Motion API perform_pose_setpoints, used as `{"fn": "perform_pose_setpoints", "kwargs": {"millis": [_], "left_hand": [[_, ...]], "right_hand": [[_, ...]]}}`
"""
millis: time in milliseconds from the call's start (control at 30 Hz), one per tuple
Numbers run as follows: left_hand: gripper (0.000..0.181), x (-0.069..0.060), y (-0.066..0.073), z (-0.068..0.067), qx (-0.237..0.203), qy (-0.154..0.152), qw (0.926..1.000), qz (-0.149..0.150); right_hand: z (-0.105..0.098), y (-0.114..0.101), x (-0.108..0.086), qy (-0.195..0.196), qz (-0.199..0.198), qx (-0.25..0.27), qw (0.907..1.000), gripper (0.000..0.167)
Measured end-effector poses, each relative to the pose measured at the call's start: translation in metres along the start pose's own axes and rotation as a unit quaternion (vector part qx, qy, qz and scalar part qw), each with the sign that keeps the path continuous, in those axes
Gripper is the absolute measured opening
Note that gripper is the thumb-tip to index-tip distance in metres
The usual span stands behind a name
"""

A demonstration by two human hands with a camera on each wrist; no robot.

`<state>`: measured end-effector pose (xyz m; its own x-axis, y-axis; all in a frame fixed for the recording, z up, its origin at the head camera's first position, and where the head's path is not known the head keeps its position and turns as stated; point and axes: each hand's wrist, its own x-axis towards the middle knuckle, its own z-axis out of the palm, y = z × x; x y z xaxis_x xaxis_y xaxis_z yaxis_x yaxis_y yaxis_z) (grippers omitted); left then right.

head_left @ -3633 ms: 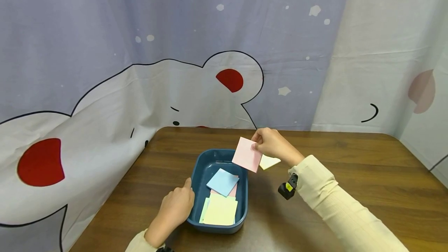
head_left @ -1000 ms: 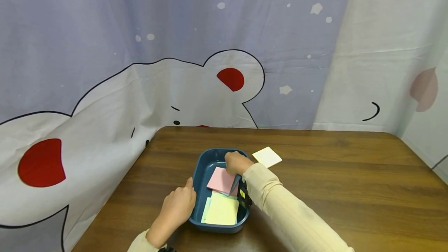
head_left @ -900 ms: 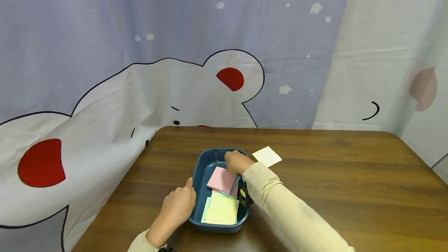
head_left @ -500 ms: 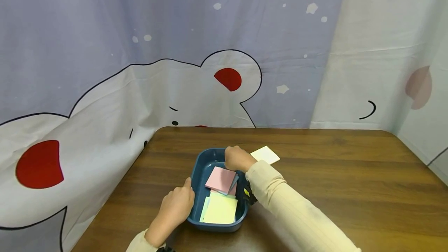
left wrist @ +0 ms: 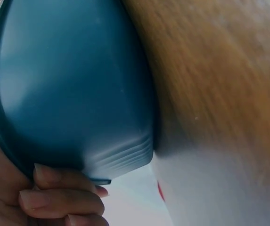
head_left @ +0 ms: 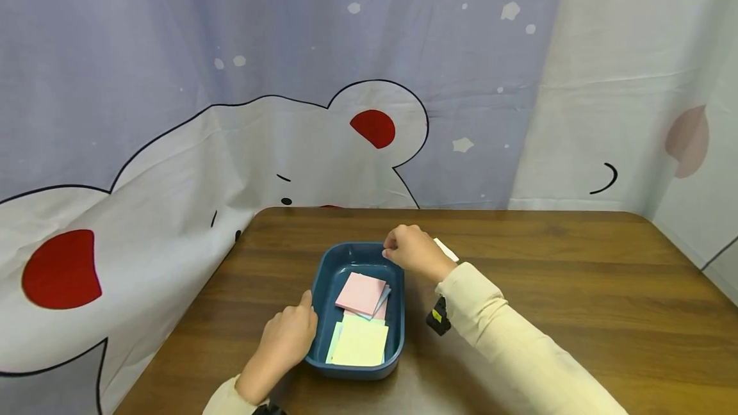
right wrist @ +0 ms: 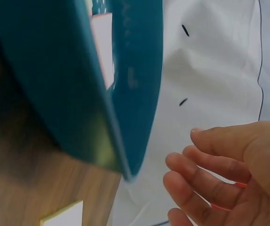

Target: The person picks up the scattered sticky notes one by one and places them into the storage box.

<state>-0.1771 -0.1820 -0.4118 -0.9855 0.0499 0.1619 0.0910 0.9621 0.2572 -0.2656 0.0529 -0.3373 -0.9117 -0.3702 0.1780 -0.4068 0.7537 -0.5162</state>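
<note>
A dark blue plastic bin (head_left: 356,373) stands on the table. My left hand (head_left: 287,335) grips its left rim; in the left wrist view the curled fingers (left wrist: 61,203) lie against the outer wall. Inside, a pink sticky note pad (head_left: 360,293) lies over a blue pad (head_left: 382,300) and another pink one. Nearer me in the bin, a yellow pad (head_left: 362,342) covers part of a pale green one. Just above the bin's far right corner is my right hand (head_left: 416,252), holding nothing, its fingers loosely bent. Beyond it a cream pad (head_left: 446,250) lies on the table, partly hidden.
The brown wooden table (head_left: 548,287) extends to the right. A printed curtain (head_left: 311,159) hangs behind its far edge. A small black wrist camera (head_left: 439,316) sits under the right sleeve.
My right hand set the pink pad on the blue one, let go, then lifted out of the bin and moved right toward the cream pad. The left hand has stayed on the rim.
</note>
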Motion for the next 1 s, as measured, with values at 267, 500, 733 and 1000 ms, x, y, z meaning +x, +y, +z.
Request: {"fn": "perform_pose_setpoints", "kwargs": {"millis": [267,500,733,1000], "left_hand": [[0.04,0.001,-0.001,-0.001,-0.001,-0.004,1.0,-0.004],[0.041,0.001,0.0,-0.001,-0.004,-0.008,1.0,-0.002],[0.042,0.001,0.0,-0.001,-0.002,-0.015,0.9998,-0.009],[0.041,0.001,0.001,-0.001,-0.004,-0.012,0.9999,-0.005]], "right_hand": [[-0.016,0.033,-0.005,0.035,0.03,-0.007,0.9989,0.022],[-0.019,0.073,-0.006,0.026,0.072,-0.003,0.9971,0.029],[-0.02,0.102,-0.009,0.016,0.111,-0.014,0.9936,0.028],[-0.018,0.119,-0.009,0.007,0.134,-0.024,0.9907,0.028]]}}
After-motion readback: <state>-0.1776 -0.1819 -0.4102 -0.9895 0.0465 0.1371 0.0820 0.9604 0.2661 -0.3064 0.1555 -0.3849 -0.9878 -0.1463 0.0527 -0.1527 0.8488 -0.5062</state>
